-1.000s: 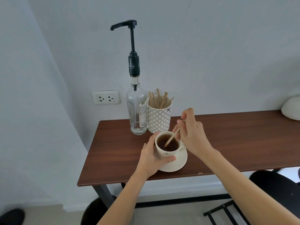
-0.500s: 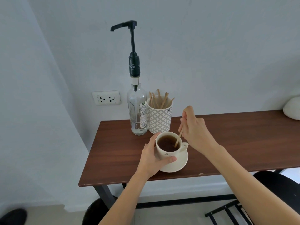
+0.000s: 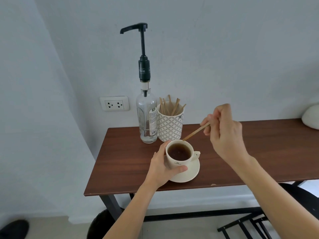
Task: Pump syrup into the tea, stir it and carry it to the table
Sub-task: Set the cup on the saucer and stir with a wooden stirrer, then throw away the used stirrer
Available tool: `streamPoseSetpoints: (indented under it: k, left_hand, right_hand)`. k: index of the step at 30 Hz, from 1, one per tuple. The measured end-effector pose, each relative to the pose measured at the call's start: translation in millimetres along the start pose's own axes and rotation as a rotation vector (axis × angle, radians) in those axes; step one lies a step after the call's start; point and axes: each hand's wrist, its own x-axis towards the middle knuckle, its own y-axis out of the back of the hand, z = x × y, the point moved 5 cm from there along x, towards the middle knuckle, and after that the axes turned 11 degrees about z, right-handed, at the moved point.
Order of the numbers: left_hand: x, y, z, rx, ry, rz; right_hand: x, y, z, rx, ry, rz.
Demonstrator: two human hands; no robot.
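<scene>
Now | left hand (image 3: 162, 167) wraps round ceramic cup (image 3: 179, 156) | right hand (image 3: 224, 133) pinches thin wooden stirrer (image 3: 196, 131)

White double wall socket (image 3: 114, 105) on pale grey wall, at 9 o'clock from frame centre. White patterned ceramic holder (image 3: 170, 127) with grey lattice print stands upright at back of tabletop, at 12 o'clock; bundle of spare brown wooden sticks (image 3: 170, 106) leans inside it. Rounded white object (image 3: 311, 117) at 3 o'clock, cut off by frame edge. Black metal-framed chair (image 3: 259, 226) on floor at 5 o'clock. Dark shoe-like shape (image 3: 13, 229) at 8 o'clock corner. Black round object (image 3: 101, 225) at 6 o'clock, partly hidden.
</scene>
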Motion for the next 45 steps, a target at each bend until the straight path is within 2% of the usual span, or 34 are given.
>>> streamPoseSetpoints:
  k: [3,6,7,10,14,17,18,20,23,24,26,27,29,32,34,39,41,45]
  left_hand:
    - [-0.9,-0.3,-0.8,-0.006,0.007,-0.007]
    - [-0.5,-0.6,0.3,-0.004,0.011,-0.005]
    - [-0.5,-0.5,0.8,0.003,0.013,-0.004]
    - [-1.9,0.2,2.1,0.010,0.012,-0.009]
    - [-1.2,0.4,4.2,0.019,0.024,-0.014]
    - [-2.8,-0.5,-0.4,0.041,0.050,-0.026]
    - [-2.7,-1.2,-2.0,0.046,0.055,-0.028]
    - [-1.2,-1.8,1.6,0.070,0.057,-0.028]
    - [-2.9,-0.2,10.6,0.128,0.045,-0.013]
    - [-5.2,2.8,12.0,0.115,0.055,0.005]
    - [-8.9,17.3,14.5,0.084,0.066,0.081]
    - [-9.8,30.1,16.6,0.072,0.051,0.147]
    - [-10.8,69.0,15.2,0.068,0.040,0.324]
    - [-13.2,149.0,1.3,0.122,0.061,0.604]
    - [-12.7,199.8,-16.9,0.221,0.065,0.690]
    - [-5.1,320.1,-113.2,0.370,0.236,0.698]
    - [9.3,356.4,-151.0,0.425,0.282,0.626]
    - [41.1,397.9,-199.5,0.572,0.265,0.467]
  right_hand:
    - [-11.1,-2.2,-0.8,-0.018,0.015,-0.067]
    - [-3.4,9.4,-4.7,-0.024,0.046,0.074]
    - [-2.0,8.8,-4.0,-0.028,0.048,0.071]
    - [-7.0,-0.8,1.2,-0.033,-0.001,-0.064]
    - [-2.1,10.0,-1.4,-0.029,0.028,0.076]
    - [-8.6,1.2,4.6,-0.032,-0.002,-0.078]
    - [-10.6,2.0,7.0,-0.039,-0.010,-0.073]
    - [-6.8,11.7,8.1,-0.048,-0.028,0.048]
    - [1.6,26.3,18.4,0.034,-0.223,0.210]
    - [2.2,28.6,28.0,0.104,-0.356,0.250]
    - [-0.6,28.8,47.8,0.401,-0.682,0.334]
    - [-3.2,25.4,53.0,0.577,-0.820,0.351]
    - [-10.1,13.2,47.5,0.782,-0.960,0.325]
    - [-21.3,-21.7,6.6,0.929,-0.988,0.227]
    - [-31.4,-47.7,-25.2,0.970,-0.967,0.175]
    - [-83.5,-149.4,-95.0,0.860,-0.951,0.047]
    - [-110.2,-192.9,-119.6,0.779,-0.953,0.056]
    - [-159.9,-264.0,-161.6,0.527,-0.917,0.034]
